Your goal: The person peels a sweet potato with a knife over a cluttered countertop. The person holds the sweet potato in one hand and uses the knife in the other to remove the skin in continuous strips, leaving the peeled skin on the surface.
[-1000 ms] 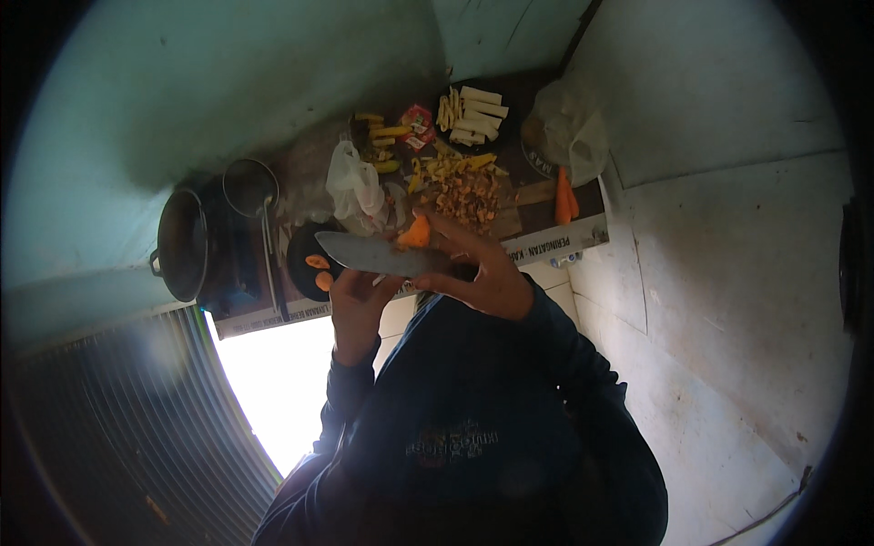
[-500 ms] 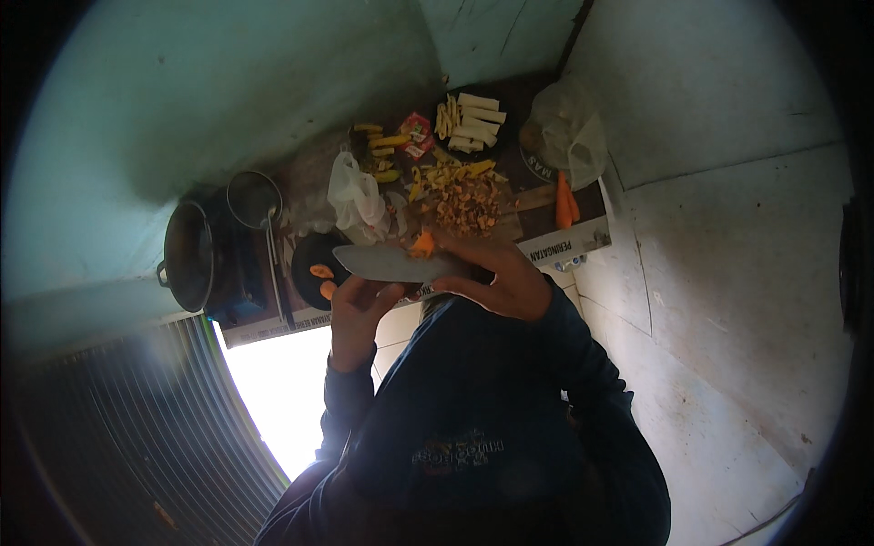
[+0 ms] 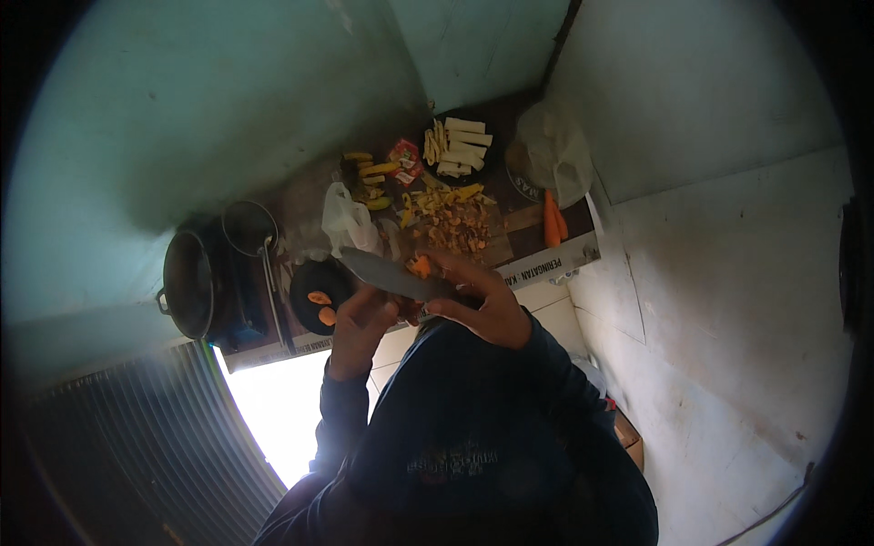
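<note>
In my right hand point(image 3: 482, 300) a broad-bladed knife point(image 3: 382, 271) points to the left, an orange vegetable piece point(image 3: 419, 267) showing at its upper edge beside my fingers. My left hand point(image 3: 362, 323) is closed beneath the blade, on something mostly hidden by it. Left of my hands, a black plate point(image 3: 309, 278) holds orange peeled pieces point(image 3: 320, 298). Behind them are a pile of peels and scraps point(image 3: 455, 226) on a board and a white plastic bag point(image 3: 355, 223).
A wok point(image 3: 187, 282) and a small pan point(image 3: 248, 226) stand left. Behind are bananas point(image 3: 373, 173), a red packet point(image 3: 406, 159) and a plate of pale rolls point(image 3: 464, 132). Carrots point(image 3: 553, 218) and a bagged bowl point(image 3: 555, 155) lie right, beside walls.
The counter sits lower in view. Both hands, with the knife, have moved lower in the picture; the blade's tilt has steepened slightly and less of the orange piece shows.
</note>
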Available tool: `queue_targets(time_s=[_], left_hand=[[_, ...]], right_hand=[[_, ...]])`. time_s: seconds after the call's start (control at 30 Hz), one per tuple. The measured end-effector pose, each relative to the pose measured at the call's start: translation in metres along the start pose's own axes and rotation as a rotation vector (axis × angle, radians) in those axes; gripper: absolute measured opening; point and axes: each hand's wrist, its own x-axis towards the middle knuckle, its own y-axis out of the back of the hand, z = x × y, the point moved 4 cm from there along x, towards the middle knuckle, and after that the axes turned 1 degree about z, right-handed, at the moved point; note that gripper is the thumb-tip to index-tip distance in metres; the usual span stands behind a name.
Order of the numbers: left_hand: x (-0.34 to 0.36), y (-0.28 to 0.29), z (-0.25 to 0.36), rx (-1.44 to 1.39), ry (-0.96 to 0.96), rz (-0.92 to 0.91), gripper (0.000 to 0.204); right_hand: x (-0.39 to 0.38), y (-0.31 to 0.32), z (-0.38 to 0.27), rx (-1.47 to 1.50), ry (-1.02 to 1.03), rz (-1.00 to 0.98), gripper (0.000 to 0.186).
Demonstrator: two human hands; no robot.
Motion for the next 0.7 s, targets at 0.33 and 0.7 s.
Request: queue_targets(time_s=[0.33, 0.7], left_hand=[[0.006, 0.048, -0.036, -0.115, -0.011, -0.06, 0.032], [0.01, 0.085, -0.038, -0.45, -0.031, -0.18, 0.034]], right_hand=[[0.024, -0.017, -0.012, -0.165, -0.047, -0.084, 0.059], [0.043, -0.048, -0.022, -0.199, 0.052, -0.134, 0.053]])
